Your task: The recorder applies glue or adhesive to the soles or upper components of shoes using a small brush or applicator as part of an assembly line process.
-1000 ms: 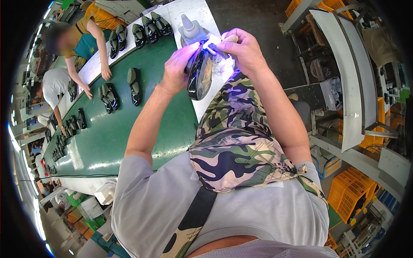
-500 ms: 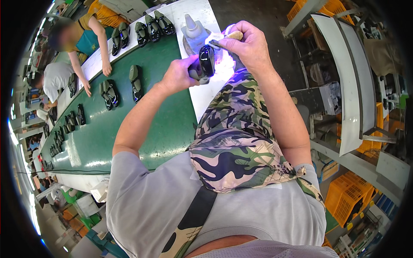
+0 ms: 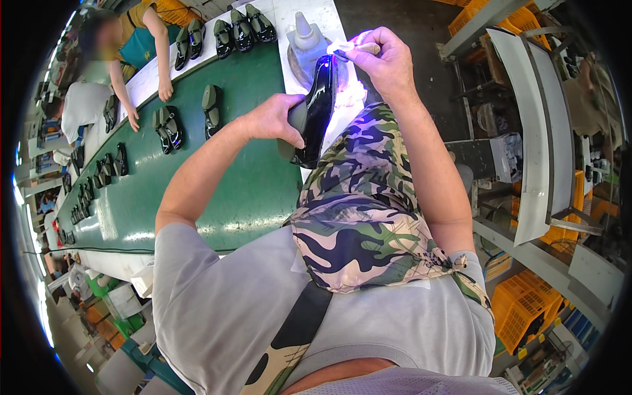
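Note:
A glossy black shoe (image 3: pixel 322 99) with a grey-green last inside is gripped by my left hand (image 3: pixel 278 120), thumb on one side and fingers behind. The shoe stands tilted lengthwise, one end pointing away from me. My right hand (image 3: pixel 390 64) pinches a small tool with a rounded tan handle (image 3: pixel 370 48). Its pale, brightly lit end is close to the far end of the shoe; glare hides whether they touch. Just beyond the shoe, a grey bottle with a conical nozzle (image 3: pixel 305 34) stands at a round container on the white table edge (image 3: pixel 276 62).
Pairs of black shoes (image 3: pixel 167 128) and a single shoe (image 3: pixel 211 110) sit on the green conveyor (image 3: pixel 243 85). More shoes (image 3: pixel 242 31) line its far white ledge. A co-worker's arms (image 3: pixel 160 56) reach over the far left side. A white panelled rack (image 3: pixel 534 131) and orange crates (image 3: pixel 525 306) stand right.
My left hand has turned the shoe, so its long side now shows instead of one end. My right hand and the tool's pale end have shifted slightly away from me.

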`<state>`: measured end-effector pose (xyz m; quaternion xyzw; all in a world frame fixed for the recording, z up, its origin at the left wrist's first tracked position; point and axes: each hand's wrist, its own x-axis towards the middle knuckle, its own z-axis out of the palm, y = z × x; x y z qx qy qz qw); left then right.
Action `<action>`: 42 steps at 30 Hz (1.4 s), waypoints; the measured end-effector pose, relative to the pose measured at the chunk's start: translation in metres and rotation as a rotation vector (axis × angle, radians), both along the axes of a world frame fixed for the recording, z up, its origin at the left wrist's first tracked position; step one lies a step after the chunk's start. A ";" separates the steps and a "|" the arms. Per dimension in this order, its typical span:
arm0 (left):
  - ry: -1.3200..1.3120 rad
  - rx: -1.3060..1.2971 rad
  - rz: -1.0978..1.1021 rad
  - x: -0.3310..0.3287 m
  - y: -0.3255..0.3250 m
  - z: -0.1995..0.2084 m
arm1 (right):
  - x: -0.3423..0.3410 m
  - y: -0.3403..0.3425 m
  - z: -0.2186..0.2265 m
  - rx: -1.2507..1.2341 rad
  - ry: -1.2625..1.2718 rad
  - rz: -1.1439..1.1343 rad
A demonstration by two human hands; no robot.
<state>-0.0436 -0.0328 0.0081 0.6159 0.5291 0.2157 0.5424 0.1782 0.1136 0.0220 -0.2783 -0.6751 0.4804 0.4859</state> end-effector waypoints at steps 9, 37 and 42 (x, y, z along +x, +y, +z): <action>-0.157 -0.131 -0.015 0.007 -0.003 0.001 | 0.004 0.002 -0.012 0.002 0.028 0.010; -0.819 -0.354 0.350 0.003 0.013 -0.039 | 0.026 -0.037 -0.032 -0.304 -0.014 0.450; -0.806 -0.309 0.406 0.009 0.021 -0.045 | 0.047 -0.035 -0.018 -0.255 -0.149 0.411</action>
